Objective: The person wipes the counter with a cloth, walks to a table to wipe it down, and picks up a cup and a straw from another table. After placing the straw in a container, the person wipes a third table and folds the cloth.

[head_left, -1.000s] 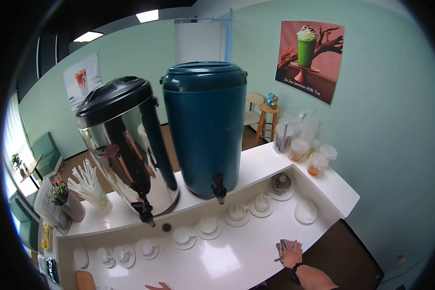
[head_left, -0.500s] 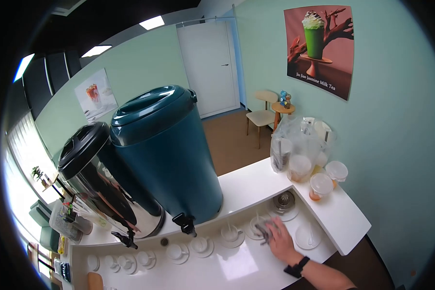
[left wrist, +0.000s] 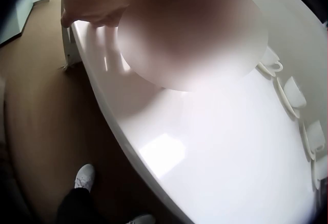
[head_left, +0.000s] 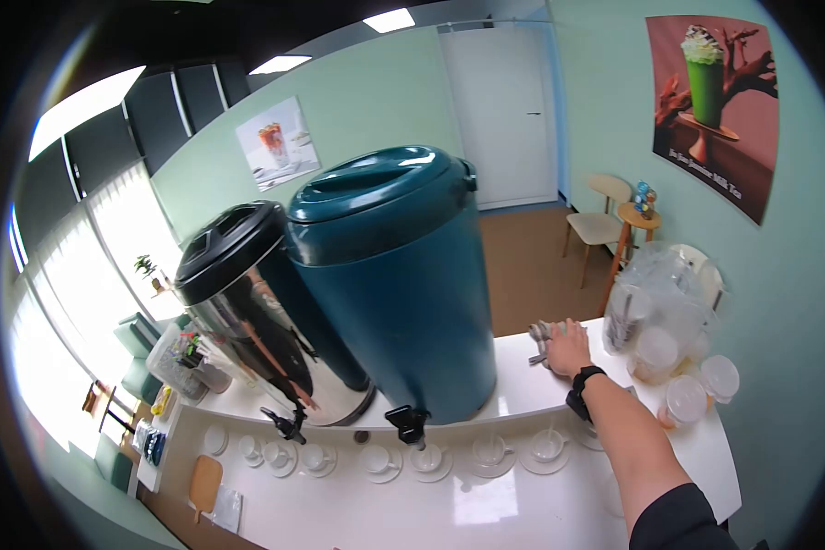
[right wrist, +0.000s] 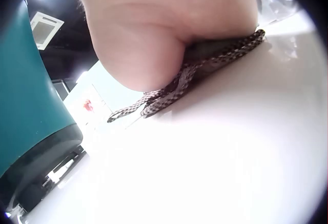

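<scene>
My right hand (head_left: 568,348) lies palm down over a bunched grey checked cloth (head_left: 538,334) on the raised counter ledge (head_left: 515,359), right of the teal drink dispenser (head_left: 403,284). In the right wrist view, folds of the cloth (right wrist: 177,88) stick out beneath the heel of the palm; the fingertips are hidden there. At the top of the left wrist view, my left hand (left wrist: 100,1) is over the front edge of the white lower counter (left wrist: 215,157), its fingers extended. A pale blurred oval covers part of that hand.
White cups (head_left: 490,449) on saucers line the lower counter's back. A steel dispenser (head_left: 289,321) stands left of the teal one, both with taps jutting forward. Clear plastic bags (head_left: 665,284) and lidded cups (head_left: 686,399) crowd the ledge's right end. A wooden board (head_left: 205,483) lies at left.
My right hand has carried the cloth from the lower counter's right front, up past the cups, onto the ledge beside the teal dispenser. The head view has shifted; my left hand has left its lower edge.
</scene>
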Demonstrator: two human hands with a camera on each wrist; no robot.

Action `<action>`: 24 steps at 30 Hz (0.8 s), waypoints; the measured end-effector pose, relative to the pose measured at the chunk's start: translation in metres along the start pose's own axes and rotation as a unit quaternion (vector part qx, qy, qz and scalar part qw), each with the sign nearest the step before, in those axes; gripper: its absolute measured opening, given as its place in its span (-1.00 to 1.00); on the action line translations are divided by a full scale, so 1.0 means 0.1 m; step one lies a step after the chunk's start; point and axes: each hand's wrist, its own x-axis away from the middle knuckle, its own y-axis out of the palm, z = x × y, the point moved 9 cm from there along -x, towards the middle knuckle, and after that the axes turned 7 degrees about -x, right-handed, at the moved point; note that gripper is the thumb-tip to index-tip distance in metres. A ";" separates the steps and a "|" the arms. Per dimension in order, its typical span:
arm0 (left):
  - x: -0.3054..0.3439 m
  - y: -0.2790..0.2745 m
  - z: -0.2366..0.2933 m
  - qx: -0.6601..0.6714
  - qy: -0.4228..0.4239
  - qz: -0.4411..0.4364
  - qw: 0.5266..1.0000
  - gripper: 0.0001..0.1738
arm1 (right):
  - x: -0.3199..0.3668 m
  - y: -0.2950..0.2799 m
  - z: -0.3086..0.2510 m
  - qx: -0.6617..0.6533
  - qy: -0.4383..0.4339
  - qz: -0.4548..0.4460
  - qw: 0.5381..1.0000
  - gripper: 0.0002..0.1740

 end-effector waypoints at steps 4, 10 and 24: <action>-0.01 -0.08 -0.03 -0.055 -0.008 -0.020 0.998 0.02 | -0.02 0.15 -0.23 0.012 -0.043 -0.007 0.999 -0.36; -1.54 0.50 -0.04 -0.212 0.130 -0.003 0.968 -0.30 | 0.76 0.32 -0.60 0.041 -0.193 -0.044 0.979 -0.34; -1.14 0.09 0.12 -0.139 0.073 -0.032 0.987 -0.30 | 0.26 0.15 0.10 0.073 0.025 -0.057 0.995 -0.25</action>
